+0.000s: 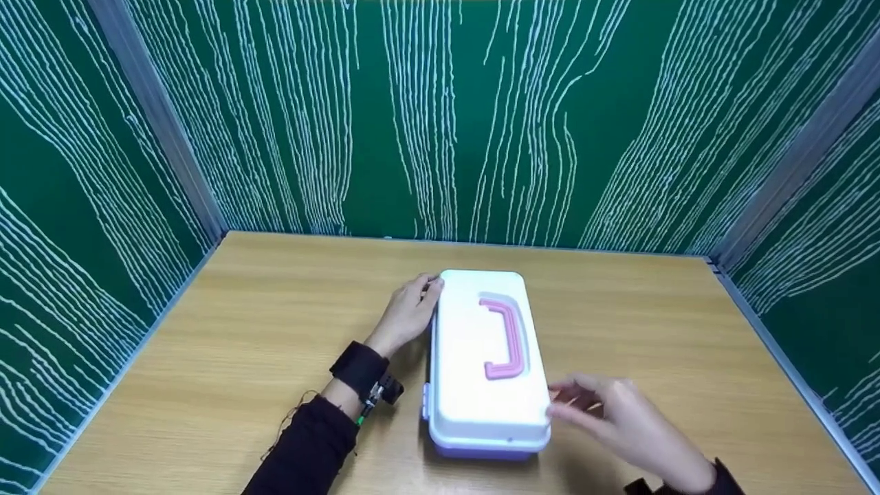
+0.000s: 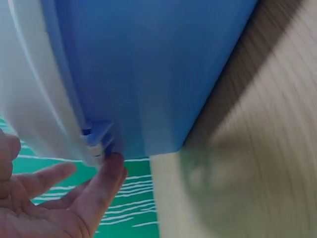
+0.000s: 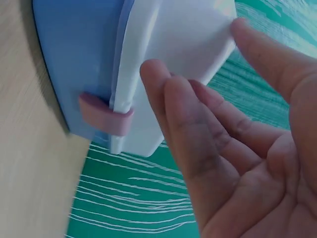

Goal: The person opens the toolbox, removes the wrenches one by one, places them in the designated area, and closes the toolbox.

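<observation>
Your left hand (image 1: 405, 313) lies against the far left side of the box (image 1: 481, 344), fingers straight and loosely spread; in the left wrist view a fingertip (image 2: 113, 166) touches the small blue hinge (image 2: 96, 139) where the white lid (image 2: 34, 89) meets the blue base (image 2: 148, 64). Your right hand (image 1: 619, 416) hovers just beside the box's near right corner, fingers extended and apart, holding nothing; the motion blur leaves it unclear whether the fingertips touch the lid. In the right wrist view a pink latch (image 3: 106, 116) clasps lid and base together, just beside your fingers (image 3: 171, 114).

The box stands closed near the middle of the wooden bench (image 1: 240, 330), its long side running away from you, with a pink handle (image 1: 507, 337) folded flat on the lid. No brand, label or writing can be read on the box in any view. Green walls (image 1: 440, 117) with white wavy lines enclose the bench on three sides.
</observation>
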The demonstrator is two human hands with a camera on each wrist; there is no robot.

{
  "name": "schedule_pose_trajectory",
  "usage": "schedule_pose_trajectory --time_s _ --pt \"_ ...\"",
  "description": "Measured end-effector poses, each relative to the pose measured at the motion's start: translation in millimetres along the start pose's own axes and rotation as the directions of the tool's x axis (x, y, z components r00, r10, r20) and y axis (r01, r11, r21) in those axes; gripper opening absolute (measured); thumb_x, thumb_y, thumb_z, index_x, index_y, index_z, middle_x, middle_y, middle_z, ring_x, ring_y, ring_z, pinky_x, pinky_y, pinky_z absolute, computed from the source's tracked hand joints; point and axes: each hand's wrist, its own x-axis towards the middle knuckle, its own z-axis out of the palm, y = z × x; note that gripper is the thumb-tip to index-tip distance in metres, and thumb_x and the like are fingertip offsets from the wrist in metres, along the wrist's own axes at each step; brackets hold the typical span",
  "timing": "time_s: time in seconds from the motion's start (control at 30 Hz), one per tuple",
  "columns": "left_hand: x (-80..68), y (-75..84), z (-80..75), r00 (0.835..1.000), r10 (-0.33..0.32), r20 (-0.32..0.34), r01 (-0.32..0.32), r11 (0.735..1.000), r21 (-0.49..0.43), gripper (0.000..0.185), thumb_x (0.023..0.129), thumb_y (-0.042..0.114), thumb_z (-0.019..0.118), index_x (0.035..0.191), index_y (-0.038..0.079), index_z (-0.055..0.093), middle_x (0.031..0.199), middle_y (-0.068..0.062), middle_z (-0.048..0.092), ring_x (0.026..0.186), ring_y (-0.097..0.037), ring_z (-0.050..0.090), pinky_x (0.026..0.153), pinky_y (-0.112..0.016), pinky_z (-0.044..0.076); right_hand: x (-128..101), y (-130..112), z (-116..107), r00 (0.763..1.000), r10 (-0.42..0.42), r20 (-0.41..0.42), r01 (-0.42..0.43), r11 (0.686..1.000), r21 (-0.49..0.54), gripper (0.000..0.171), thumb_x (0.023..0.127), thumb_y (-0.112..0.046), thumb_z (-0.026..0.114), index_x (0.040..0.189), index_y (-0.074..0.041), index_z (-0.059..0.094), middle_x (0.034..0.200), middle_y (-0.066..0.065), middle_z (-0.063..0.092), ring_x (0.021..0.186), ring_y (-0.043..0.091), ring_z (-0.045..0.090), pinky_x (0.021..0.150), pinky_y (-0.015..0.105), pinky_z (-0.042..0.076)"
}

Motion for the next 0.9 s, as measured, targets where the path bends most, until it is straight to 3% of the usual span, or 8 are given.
schedule_pose_trajectory --time_s 0.13,0.27,0.4,0.5,0.67,0.9 --pt "-16.6 12.0 -7.6 0.999 0.031 -0.025 -0.028 0.996 0.090 0.057 0.106 0.051 0.039 0.152 0.018 0.042 0.155 -0.012 0.043 0.138 -0.030 0.049 0.113 -0.051 0.044 14.3 20.0 -5.6 0.999 0.030 -0.025 -0.029 0.998 0.051 0.038 0.098 -0.038 0.063 0.120 -0.008 0.068 0.096 0.002 0.075 0.081 0.008 0.070 0.072 0.023 0.060" --pt "-42.4 25.8 -12.6 0.994 0.105 0.000 -0.104 0.977 0.186 0.058 0.104 0.052 0.044 0.153 0.021 0.041 0.155 -0.010 0.042 0.140 -0.027 0.047 0.115 -0.050 0.043 31.3 43.3 -3.9 0.997 0.056 -0.050 -0.051 0.994 0.098 0.040 0.099 -0.037 0.062 0.125 -0.007 0.065 0.099 0.009 0.073 0.082 0.016 0.071 0.072 0.025 0.060" --pt "-74.2 36.6 -14.5 0.971 0.231 0.058 -0.238 0.932 0.275 0.060 0.100 0.054 0.050 0.150 0.021 0.046 0.152 -0.010 0.046 0.140 -0.025 0.047 0.114 -0.045 0.044 46.6 62.0 1.9 0.997 0.077 -0.026 -0.072 0.986 0.153 0.047 0.100 -0.035 0.061 0.133 -0.002 0.058 0.105 0.014 0.072 0.088 0.025 0.072 0.074 0.029 0.061" --pt "-96.4 41.7 -13.4 0.952 0.284 0.115 -0.306 0.895 0.325 0.061 0.097 0.059 0.052 0.148 0.025 0.048 0.153 -0.010 0.045 0.141 -0.026 0.046 0.112 -0.044 0.045 55.9 71.8 7.1 0.994 0.107 0.013 -0.107 0.972 0.210 0.052 0.100 -0.036 0.060 0.138 -0.001 0.054 0.111 0.017 0.069 0.094 0.027 0.071 0.078 0.032 0.062" --pt "-125.8 45.2 -11.1 0.937 0.287 0.199 -0.343 0.863 0.369 0.065 0.094 0.066 0.052 0.149 0.032 0.046 0.157 -0.006 0.040 0.142 -0.026 0.045 0.108 -0.045 0.049 66.3 77.0 13.9 0.983 0.169 0.070 -0.182 0.942 0.281 0.059 0.100 -0.043 0.058 0.143 -0.004 0.050 0.118 0.018 0.065 0.101 0.024 0.069 0.085 0.032 0.061" --pt "-151.5 44.2 -6.3 0.912 0.328 0.248 -0.405 0.820 0.405 0.073 0.089 0.070 0.056 0.151 0.034 0.043 0.159 -0.003 0.037 0.147 -0.028 0.038 0.111 -0.052 0.045 70.0 76.1 18.5 0.980 0.165 0.114 -0.194 0.923 0.331 0.062 0.102 -0.042 0.055 0.146 0.001 0.045 0.127 0.020 0.062 0.105 0.021 0.066 0.087 0.029 0.059"
